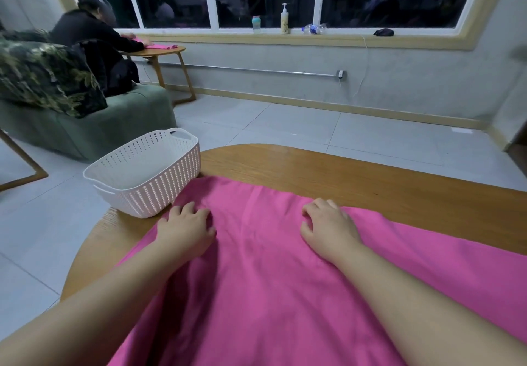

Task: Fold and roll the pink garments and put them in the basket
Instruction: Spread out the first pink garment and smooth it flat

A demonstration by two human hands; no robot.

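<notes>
A pink garment lies spread over the wooden table, reaching from near the far edge down to the bottom of the view. My left hand rests on its far left part, palm down, fingers bent at the tips and pressing the cloth. My right hand rests on it to the right, palm down in the same way. A white perforated plastic basket stands at the table's far left corner, just beyond my left hand, with nothing visible inside.
A green sofa with a patterned cushion stands to the left on the tiled floor. Another person sits there at a small wooden side table holding pink cloth. Bottles line the windowsill.
</notes>
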